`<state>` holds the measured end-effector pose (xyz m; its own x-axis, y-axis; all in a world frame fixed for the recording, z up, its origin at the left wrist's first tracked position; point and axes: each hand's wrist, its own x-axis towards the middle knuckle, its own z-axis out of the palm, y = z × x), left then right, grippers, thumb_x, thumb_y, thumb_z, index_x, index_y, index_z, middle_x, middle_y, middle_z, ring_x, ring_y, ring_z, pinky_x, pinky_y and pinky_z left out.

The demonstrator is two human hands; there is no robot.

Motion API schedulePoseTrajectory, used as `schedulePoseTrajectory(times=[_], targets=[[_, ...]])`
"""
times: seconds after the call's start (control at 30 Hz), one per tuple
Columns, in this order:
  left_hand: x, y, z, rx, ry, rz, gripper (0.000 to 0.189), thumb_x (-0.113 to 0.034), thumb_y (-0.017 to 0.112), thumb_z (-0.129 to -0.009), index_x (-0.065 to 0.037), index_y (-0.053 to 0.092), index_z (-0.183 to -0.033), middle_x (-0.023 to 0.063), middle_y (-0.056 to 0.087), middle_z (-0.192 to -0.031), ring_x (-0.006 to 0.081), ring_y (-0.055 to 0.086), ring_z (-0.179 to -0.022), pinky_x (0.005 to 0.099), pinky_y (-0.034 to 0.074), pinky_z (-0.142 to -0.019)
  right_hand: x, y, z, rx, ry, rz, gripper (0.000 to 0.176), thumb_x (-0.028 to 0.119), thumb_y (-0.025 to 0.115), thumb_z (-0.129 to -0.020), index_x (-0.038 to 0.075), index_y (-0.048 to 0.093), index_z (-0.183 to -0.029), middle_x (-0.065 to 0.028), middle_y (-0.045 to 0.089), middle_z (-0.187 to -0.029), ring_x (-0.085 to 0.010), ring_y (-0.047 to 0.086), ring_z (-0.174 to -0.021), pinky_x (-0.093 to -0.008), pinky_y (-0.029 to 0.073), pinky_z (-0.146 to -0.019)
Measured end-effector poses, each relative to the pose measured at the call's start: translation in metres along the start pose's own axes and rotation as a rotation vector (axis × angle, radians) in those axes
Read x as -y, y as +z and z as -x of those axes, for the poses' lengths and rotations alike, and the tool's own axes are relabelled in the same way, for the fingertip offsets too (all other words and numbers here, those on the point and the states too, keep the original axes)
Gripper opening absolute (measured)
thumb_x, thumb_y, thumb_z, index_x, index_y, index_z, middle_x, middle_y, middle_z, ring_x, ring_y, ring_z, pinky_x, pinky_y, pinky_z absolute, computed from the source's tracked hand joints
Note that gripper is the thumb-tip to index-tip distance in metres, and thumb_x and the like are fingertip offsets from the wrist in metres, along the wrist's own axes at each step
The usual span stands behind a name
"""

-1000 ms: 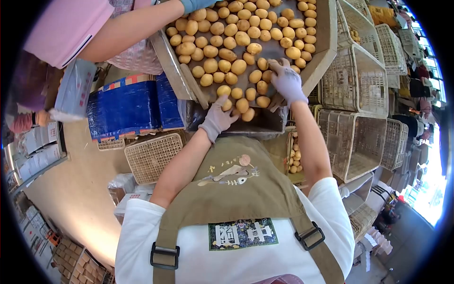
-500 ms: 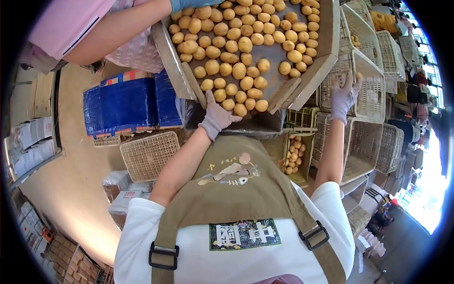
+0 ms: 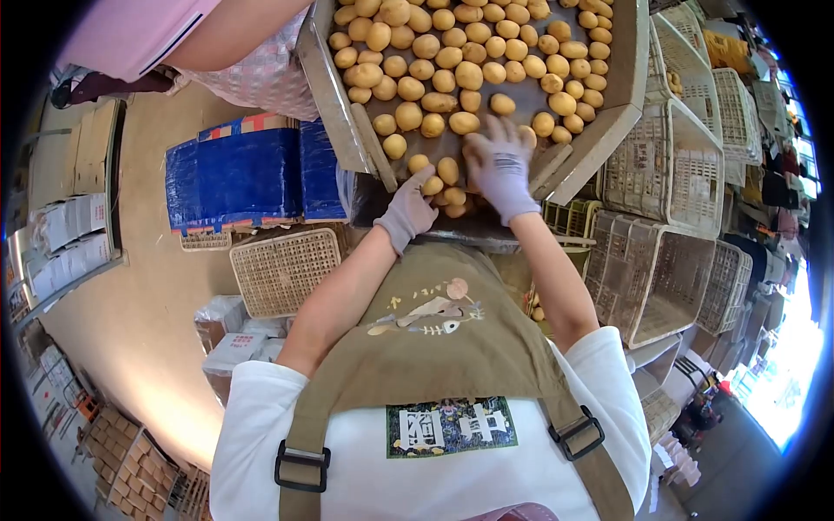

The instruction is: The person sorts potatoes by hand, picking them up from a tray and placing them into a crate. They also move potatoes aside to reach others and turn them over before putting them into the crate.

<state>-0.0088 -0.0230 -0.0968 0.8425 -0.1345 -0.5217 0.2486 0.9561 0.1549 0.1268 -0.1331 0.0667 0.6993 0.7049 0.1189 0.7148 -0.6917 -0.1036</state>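
Observation:
Many small yellow potatoes [image 3: 469, 76] lie in a wooden-sided tray [image 3: 604, 156] whose narrow front opening faces me. My left hand [image 3: 410, 213], in a pale glove, is at the left of that opening, its fingers apart beside a few potatoes. Gloved too, my right hand [image 3: 504, 174] reaches over the opening with fingers spread and partly smeared by motion, touching or just above potatoes. Between my hands, several potatoes [image 3: 452, 198] are bunched at the lip. Below the lip is a dark-lined container [image 3: 373, 204], mostly hidden by my hands and apron.
White plastic crates [image 3: 643, 269] are stacked on the right, with a yellowish crate [image 3: 578, 213] partly behind my right arm. At left are a blue-wrapped box [image 3: 234, 178] and an upturned crate [image 3: 287, 271]. Another person's arm [image 3: 239, 35] is at the upper left.
My right hand has come from the crates on the right to the tray's opening. Potatoes near the lip have shifted down toward me. The co-worker's blue-gloved hand has left view.

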Motion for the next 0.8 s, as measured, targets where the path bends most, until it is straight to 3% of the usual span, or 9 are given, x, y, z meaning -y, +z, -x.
schedulePoseTrajectory(times=[0.03,0.13,0.2,0.27,0.33,0.53,0.6,0.67,0.8], targets=[[-0.008,0.028,0.013,-0.142,-0.077,0.135,0.047,-0.053,0.052,-0.100,-0.025,0.056,-0.138,0.0019,0.061,-0.139,0.0201,0.054,-0.129,0.0410,0.041,-0.107,0.024,-0.023,-0.016,0.169,-0.147,-0.015,0.039,0.019,0.070,-0.081,0.026,0.067,-0.120,-0.0089,0.058,-0.137,-0.0383,0.048,-0.131,-0.0593,0.031,-0.110],[-0.028,0.056,0.032,-0.001,-0.060,0.266,0.063,-0.067,0.044,-0.099,-0.023,0.049,-0.144,0.0021,0.054,-0.146,0.0272,0.046,-0.139,0.0535,0.036,-0.113,0.048,0.013,-0.016,0.165,-0.398,-0.186,0.043,0.029,0.070,-0.085,0.029,0.066,-0.127,-0.0093,0.050,-0.151,-0.0379,0.040,-0.143,-0.0658,0.024,-0.113],[-0.033,0.082,0.041,-0.254,-0.031,0.334,0.077,-0.077,0.038,-0.095,-0.024,0.039,-0.152,0.0019,0.045,-0.155,0.0311,0.040,-0.144,0.0608,0.029,-0.116,0.020,0.012,-0.019,0.239,-0.162,0.136,0.050,0.033,0.068,-0.087,0.033,0.061,-0.136,-0.0100,0.044,-0.156,-0.0355,0.034,-0.148,-0.0675,0.022,-0.114],[-0.029,0.072,0.043,-0.132,0.002,0.263,0.089,-0.084,0.035,-0.090,-0.026,0.029,-0.157,0.0026,0.034,-0.162,0.0315,0.033,-0.149,0.0665,0.024,-0.116,-0.014,0.003,0.004,0.143,0.000,0.037,0.062,0.040,0.064,-0.091,0.037,0.047,-0.150,-0.0155,0.042,-0.157,-0.0371,0.030,-0.150,-0.0685,0.020,-0.115],[-0.028,0.076,0.042,-0.055,0.021,0.310,0.091,-0.085,0.035,-0.089,-0.026,0.028,-0.158,0.0026,0.032,-0.163,0.0311,0.030,-0.151,0.0687,0.023,-0.116,-0.027,-0.007,0.021,0.349,0.112,-0.034,0.062,0.044,0.061,-0.093,0.037,0.043,-0.152,-0.0170,0.043,-0.154,-0.0376,0.031,-0.149,-0.0736,0.017,-0.114],[-0.027,0.073,0.036,-0.041,-0.017,0.365,0.091,-0.085,0.028,-0.090,-0.026,0.027,-0.159,0.0054,0.030,-0.165,0.0362,0.031,-0.150,0.0704,0.026,-0.114,-0.014,-0.014,0.021,0.373,0.085,0.039,0.051,0.040,0.063,-0.092,0.032,0.056,-0.142,-0.0144,0.052,-0.143,-0.0370,0.047,-0.136,-0.0749,0.019,-0.113],[-0.026,0.069,0.030,0.059,-0.054,0.387,0.092,-0.086,0.025,-0.089,-0.026,0.028,-0.159,0.0056,0.032,-0.164,0.0355,0.032,-0.149,0.0709,0.028,-0.112,-0.003,-0.016,0.017,0.034,-0.004,-0.155,0.036,0.023,0.071,-0.084,0.021,0.068,-0.120,-0.0110,0.059,-0.128,-0.0341,0.064,-0.103,-0.0552,0.042,-0.103],[-0.022,0.066,0.027,0.066,-0.040,0.331,0.096,-0.089,0.021,-0.088,-0.026,0.028,-0.159,0.0060,0.035,-0.163,0.0334,0.035,-0.149,0.0655,0.032,-0.113,0.020,-0.021,0.002,0.034,-0.147,-0.147,0.035,0.020,0.071,-0.083,0.018,0.068,-0.118,-0.0111,0.061,-0.123,-0.0313,0.067,-0.095,-0.0450,0.051,-0.087],[-0.025,0.076,0.033,-0.028,-0.024,0.194,0.100,-0.092,0.017,-0.085,-0.026,0.032,-0.158,0.0059,0.037,-0.162,0.0341,0.039,-0.146,0.0622,0.035,-0.113,0.050,0.009,-0.026,0.453,-0.042,0.171,0.039,0.018,0.073,-0.081,0.019,0.067,-0.119,-0.0128,0.064,-0.116,-0.0310,0.069,-0.098,-0.0471,0.054,-0.070]])
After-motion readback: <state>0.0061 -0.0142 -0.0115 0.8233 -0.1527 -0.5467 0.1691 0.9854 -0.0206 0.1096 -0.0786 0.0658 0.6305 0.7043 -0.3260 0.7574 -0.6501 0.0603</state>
